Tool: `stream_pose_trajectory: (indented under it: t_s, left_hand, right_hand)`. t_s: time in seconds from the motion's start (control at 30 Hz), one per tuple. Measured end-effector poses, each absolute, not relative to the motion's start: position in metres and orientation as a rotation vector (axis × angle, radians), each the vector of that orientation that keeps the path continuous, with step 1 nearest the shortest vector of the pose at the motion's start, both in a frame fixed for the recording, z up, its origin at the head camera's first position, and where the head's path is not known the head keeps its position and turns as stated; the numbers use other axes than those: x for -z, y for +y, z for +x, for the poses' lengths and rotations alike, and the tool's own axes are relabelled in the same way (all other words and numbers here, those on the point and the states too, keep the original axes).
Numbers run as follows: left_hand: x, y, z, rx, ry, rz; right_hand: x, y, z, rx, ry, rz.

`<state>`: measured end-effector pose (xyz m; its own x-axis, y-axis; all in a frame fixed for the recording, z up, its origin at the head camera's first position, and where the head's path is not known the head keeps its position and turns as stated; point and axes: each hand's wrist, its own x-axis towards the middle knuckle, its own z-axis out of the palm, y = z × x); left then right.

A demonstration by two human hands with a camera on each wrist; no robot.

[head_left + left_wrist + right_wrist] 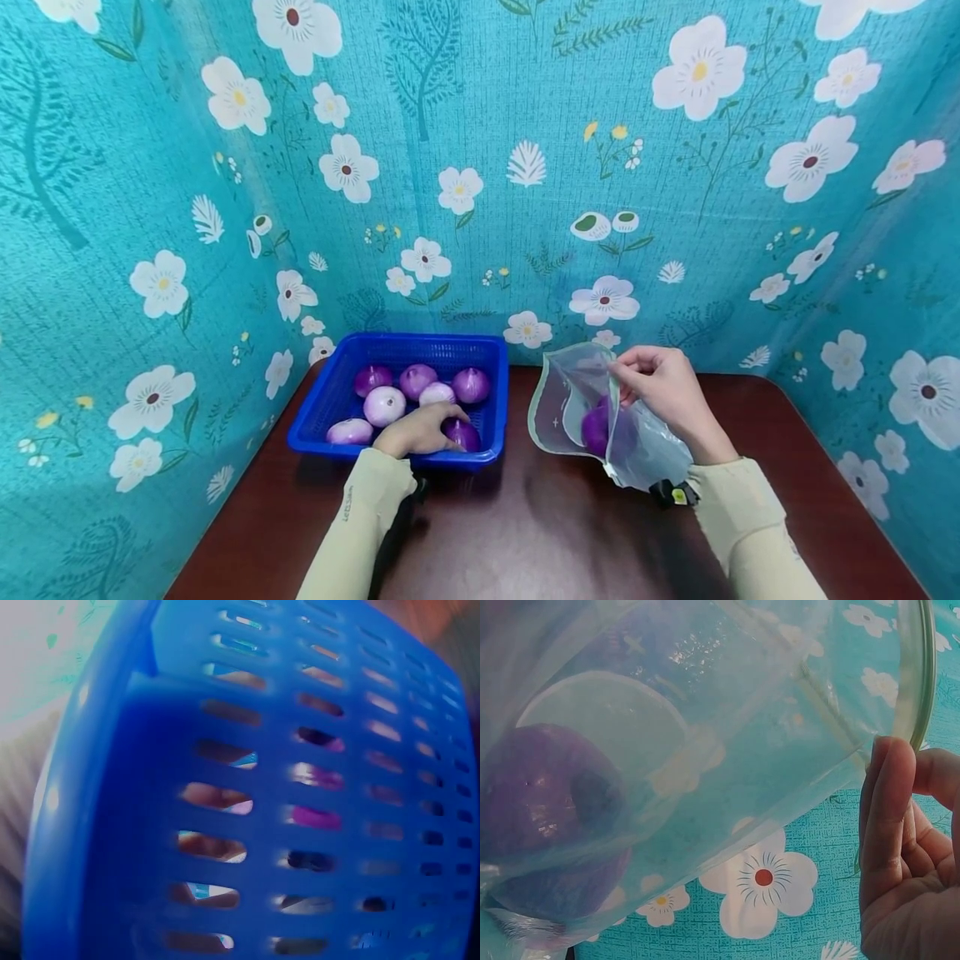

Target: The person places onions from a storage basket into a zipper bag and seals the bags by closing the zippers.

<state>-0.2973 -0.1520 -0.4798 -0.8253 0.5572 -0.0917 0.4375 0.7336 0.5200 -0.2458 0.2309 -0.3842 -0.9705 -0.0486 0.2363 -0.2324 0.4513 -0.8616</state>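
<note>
My left hand [423, 430] reaches over the near side of a blue plastic basket [408, 342], thumb and fingers around a purple onion [462, 436] in its near right corner. In the left wrist view the slotted wall of the basket [255, 731] hides most of that hand. My right hand [660, 385] pinches the upper edge of a clear zip bag [558, 417], whose mouth gapes toward the left. Inside the bag lies another purple onion [547, 817]. The right wrist view shows thumb and finger [889, 817] on the bag's rim.
Several more onions sit in the basket, among them a pale one [385, 406] and a darker one [471, 386]. Both containers stand on a dark brown table [510, 533]. A turquoise flowered cloth [480, 225] hangs behind and along both sides.
</note>
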Motion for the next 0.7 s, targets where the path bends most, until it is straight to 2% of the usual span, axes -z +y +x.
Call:
stream_pose_trajectory:
  t_s: [0.4, 0.7]
  left_hand:
    - [0.47, -0.15, -0.289, -0.752, 2.826, 0.922]
    - [0.453, -0.143, -0.279, -0.988, 2.987, 0.841]
  right_hand:
    - [0.385, 0.232, -0.245, -1.527, -2.522, 0.241]
    - [0.387, 0.231, -0.245, -1.535, -2.525, 0.238]
